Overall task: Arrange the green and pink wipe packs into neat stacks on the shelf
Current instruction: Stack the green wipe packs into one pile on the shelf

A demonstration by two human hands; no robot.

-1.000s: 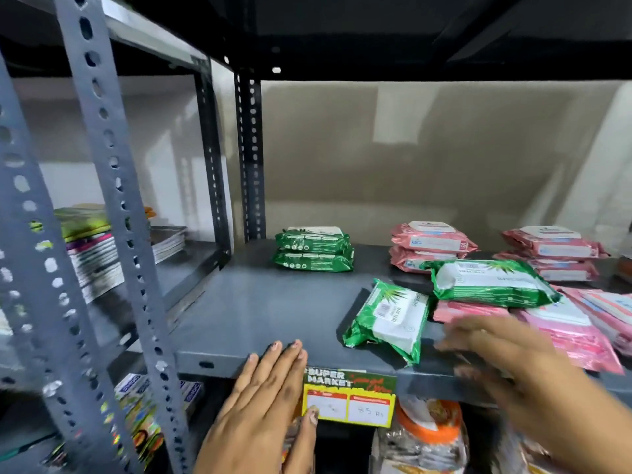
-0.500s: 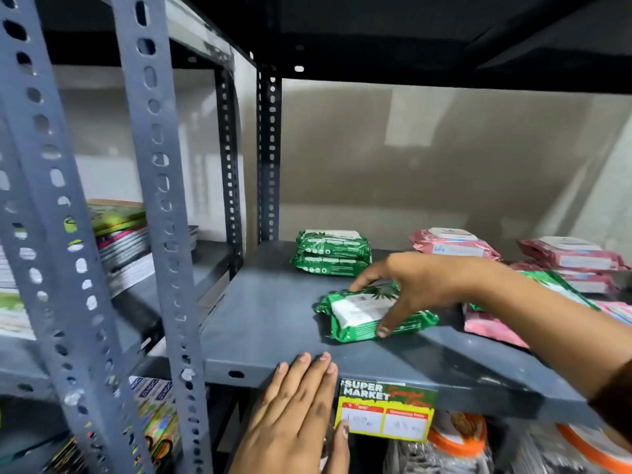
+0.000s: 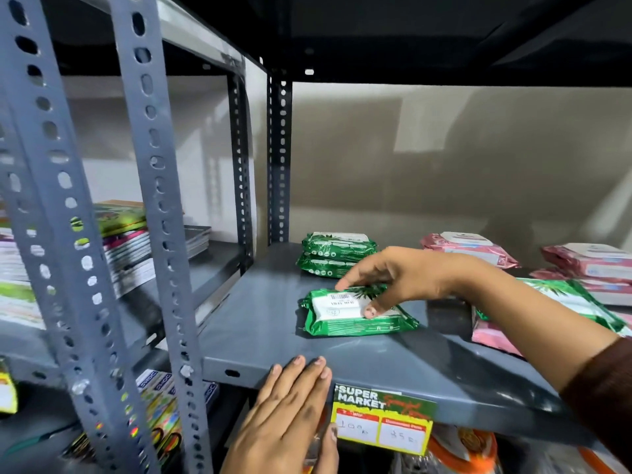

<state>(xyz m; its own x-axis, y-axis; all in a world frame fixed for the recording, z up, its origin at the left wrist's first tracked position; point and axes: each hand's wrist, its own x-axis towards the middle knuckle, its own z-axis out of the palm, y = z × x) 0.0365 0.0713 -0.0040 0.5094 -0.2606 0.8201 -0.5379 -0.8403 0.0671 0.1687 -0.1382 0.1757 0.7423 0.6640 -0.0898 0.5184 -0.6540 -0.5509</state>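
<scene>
A green wipe pack (image 3: 352,314) lies flat on the grey shelf (image 3: 260,323), label up. My right hand (image 3: 400,280) reaches in from the right and grips it, thumb on the label and fingers on its far edge. Behind it sits a stack of two green packs (image 3: 337,254) near the back. Another green pack (image 3: 578,301) rests on pink packs (image 3: 496,336) under my right forearm. Pink stacks (image 3: 468,249) (image 3: 591,268) stand at the back right. My left hand (image 3: 287,415) presses flat against the shelf's front edge, fingers together, holding nothing.
Perforated grey uprights (image 3: 160,213) rise at the left. A neighbouring shelf holds stacked books (image 3: 126,248). A green and yellow price tag (image 3: 383,420) hangs on the shelf lip. Colourful items (image 3: 164,412) and orange-lidded goods (image 3: 461,446) lie on the lower level.
My right hand reached left across the shelf, took hold of the loose green pack and turned it flat. The left hand stayed on the shelf edge.
</scene>
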